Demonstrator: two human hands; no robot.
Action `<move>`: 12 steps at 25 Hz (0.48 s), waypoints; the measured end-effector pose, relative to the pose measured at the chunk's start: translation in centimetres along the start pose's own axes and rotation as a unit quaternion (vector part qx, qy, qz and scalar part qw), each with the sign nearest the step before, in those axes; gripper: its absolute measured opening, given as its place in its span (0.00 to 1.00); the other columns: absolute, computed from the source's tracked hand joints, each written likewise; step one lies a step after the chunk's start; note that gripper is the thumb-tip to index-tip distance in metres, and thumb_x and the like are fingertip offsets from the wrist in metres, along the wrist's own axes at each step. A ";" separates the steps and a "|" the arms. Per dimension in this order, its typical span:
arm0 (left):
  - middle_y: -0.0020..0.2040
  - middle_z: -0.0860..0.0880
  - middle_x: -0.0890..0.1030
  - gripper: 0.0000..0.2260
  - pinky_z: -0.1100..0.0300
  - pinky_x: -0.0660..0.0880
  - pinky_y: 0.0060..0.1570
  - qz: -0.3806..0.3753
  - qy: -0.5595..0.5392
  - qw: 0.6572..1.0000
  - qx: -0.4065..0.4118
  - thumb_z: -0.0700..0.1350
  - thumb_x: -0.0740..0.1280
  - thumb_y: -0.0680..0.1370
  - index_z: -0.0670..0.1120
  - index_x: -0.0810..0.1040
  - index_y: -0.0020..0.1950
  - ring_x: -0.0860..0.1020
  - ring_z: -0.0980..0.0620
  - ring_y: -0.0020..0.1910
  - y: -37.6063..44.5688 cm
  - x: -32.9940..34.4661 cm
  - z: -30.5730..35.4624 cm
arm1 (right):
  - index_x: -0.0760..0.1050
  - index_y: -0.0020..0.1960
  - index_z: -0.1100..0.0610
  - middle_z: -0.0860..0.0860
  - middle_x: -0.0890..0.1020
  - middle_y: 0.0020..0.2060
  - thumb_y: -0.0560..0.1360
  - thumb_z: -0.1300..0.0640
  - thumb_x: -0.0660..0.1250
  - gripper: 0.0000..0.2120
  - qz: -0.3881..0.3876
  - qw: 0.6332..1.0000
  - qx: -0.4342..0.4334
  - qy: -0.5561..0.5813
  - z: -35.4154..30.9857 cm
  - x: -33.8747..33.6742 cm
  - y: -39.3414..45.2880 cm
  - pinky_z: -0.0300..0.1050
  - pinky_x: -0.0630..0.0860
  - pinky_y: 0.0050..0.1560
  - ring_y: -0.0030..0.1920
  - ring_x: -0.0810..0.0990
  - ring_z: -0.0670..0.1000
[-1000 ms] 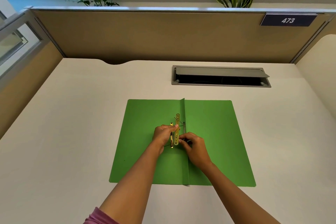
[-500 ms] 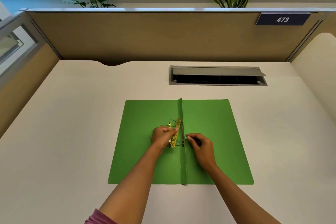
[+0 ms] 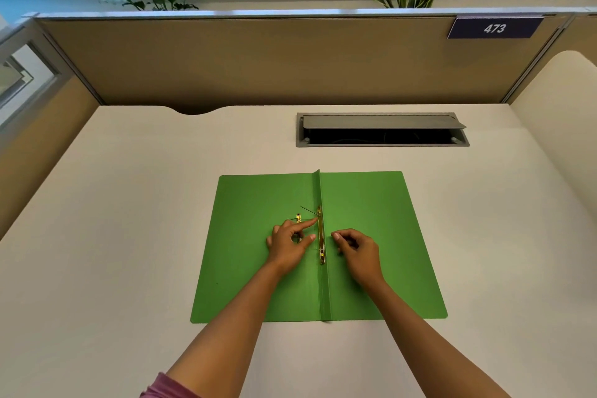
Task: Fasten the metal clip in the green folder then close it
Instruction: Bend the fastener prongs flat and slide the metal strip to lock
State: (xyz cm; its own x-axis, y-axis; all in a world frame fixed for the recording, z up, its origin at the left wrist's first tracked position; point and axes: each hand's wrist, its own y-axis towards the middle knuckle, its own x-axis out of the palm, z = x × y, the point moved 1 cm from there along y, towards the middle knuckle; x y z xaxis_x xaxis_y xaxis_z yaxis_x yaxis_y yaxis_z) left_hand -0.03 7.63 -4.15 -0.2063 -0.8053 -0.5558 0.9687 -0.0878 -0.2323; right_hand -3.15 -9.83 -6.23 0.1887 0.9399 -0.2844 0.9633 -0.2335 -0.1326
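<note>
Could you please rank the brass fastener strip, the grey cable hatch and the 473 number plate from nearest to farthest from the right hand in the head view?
1. Brass fastener strip: just left of the right hand, along the green folder's spine.
2. Grey cable hatch: set in the desk beyond the folder.
3. 473 number plate: up on the partition, far right.

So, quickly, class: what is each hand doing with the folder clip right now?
Left hand: open, index fingertip pressing the metal clip, gripping nothing.
Right hand: fingers curled, resting on the green folder; cannot tell if holding anything.
</note>
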 end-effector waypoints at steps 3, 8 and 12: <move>0.49 0.55 0.70 0.17 0.54 0.57 0.60 -0.047 0.060 0.996 0.052 0.53 0.67 0.79 0.64 0.75 0.68 0.68 0.52 0.57 -0.2 0.0 -0.5 | 0.83 0.49 0.60 0.51 0.84 0.36 0.76 0.60 0.69 0.05 -0.006 1.000 0.001 -0.019 -0.2 -0.1 0.1 0.36 0.77 0.41 0.34 0.80 0.44; 0.50 0.53 0.68 0.15 0.53 0.59 0.58 -0.052 0.155 0.983 0.079 0.56 0.62 0.81 0.65 0.76 0.67 0.66 0.52 0.56 -0.2 0.6 -0.2 | 0.83 0.46 0.61 0.52 0.83 0.36 0.74 0.59 0.71 0.05 -0.012 0.999 -0.007 -0.049 -0.8 0.0 -0.3 0.36 0.76 0.40 0.35 0.77 0.44; 0.48 0.52 0.67 0.14 0.53 0.59 0.54 -0.064 0.192 0.978 0.057 0.59 0.61 0.81 0.65 0.78 0.65 0.67 0.49 0.56 0.1 0.8 0.3 | 0.82 0.39 0.60 0.50 0.80 0.30 0.73 0.53 0.72 0.10 -0.005 0.998 0.030 -0.058 -1.6 0.2 -0.3 0.32 0.69 0.33 0.31 0.73 0.44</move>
State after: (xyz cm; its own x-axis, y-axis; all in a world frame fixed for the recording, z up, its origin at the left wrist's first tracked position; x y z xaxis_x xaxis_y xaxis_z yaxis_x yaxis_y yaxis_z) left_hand -0.02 6.79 -4.34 -0.3417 -0.5054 -0.7923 0.9364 -0.2553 -0.2409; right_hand -3.13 -9.12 -4.74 0.1515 0.9081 -0.3904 0.9515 -0.2410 -0.1912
